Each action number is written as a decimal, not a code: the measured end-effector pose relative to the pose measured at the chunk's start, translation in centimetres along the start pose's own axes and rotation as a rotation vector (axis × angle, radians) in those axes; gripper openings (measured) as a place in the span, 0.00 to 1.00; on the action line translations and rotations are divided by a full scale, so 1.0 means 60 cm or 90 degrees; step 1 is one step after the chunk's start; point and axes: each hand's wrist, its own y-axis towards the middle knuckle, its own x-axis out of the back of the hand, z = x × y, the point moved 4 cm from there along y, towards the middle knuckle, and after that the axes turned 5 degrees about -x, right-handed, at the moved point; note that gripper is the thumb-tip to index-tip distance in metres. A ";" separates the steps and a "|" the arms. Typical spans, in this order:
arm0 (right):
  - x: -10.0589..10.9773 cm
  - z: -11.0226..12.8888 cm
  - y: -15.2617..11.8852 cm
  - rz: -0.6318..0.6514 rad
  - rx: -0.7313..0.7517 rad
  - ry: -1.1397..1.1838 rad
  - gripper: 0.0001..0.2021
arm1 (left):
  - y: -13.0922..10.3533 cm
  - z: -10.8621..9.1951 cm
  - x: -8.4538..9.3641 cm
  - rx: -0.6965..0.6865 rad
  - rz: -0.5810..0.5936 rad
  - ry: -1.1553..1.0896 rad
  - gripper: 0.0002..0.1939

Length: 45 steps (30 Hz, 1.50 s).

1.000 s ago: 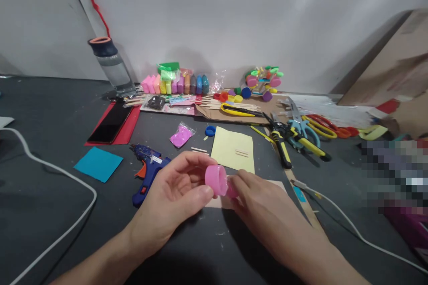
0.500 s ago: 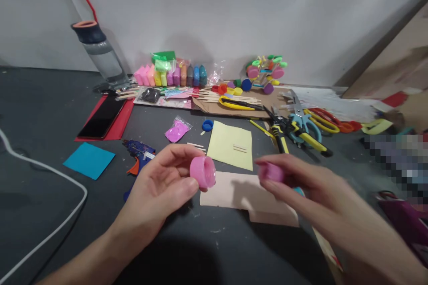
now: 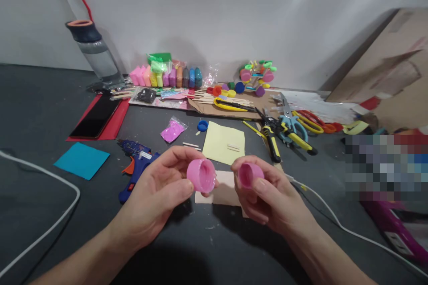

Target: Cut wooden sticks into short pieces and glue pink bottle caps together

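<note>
Between the thumb and fingers of my left hand point(image 3: 163, 187) is a pink bottle cap point(image 3: 197, 175), its hollow side turned right, with clear shiny stuff along the rim. My right hand point(image 3: 270, 196) pinches a second pink bottle cap point(image 3: 257, 173), whose opening faces left toward the first. The two caps are apart, held above a beige piece of cardboard point(image 3: 225, 191). Beyond them lies a yellow paper square point(image 3: 222, 136) bearing short wooden sticks point(image 3: 233, 147). A blue glue gun point(image 3: 138, 171) lies beside my left hand.
At the back stand a water bottle point(image 3: 98, 60), colourful clay packs point(image 3: 167, 75) and a small model made with caps point(image 3: 257, 75). Pliers point(image 3: 270, 136) and scissors point(image 3: 292, 122) lie to the right. A phone point(image 3: 96, 118), a blue paper square point(image 3: 82, 160) and a white cable point(image 3: 63, 178) are left.
My right hand has moved left, bringing its cap closer to the other one and turning its opening into sight. My left hand keeps its cap, nearly still. The view has shifted slightly.
</note>
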 end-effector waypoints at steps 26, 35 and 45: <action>-0.017 0.021 -0.025 0.039 -0.002 -0.135 0.16 | -0.016 0.025 -0.007 0.116 0.139 0.056 0.13; 0.011 0.020 -0.006 0.000 0.037 -0.026 0.24 | -0.009 0.019 -0.019 0.141 0.112 -0.010 0.03; 0.032 0.037 -0.014 -0.191 0.148 -0.082 0.24 | 0.003 -0.011 0.001 0.046 -0.025 -0.005 0.12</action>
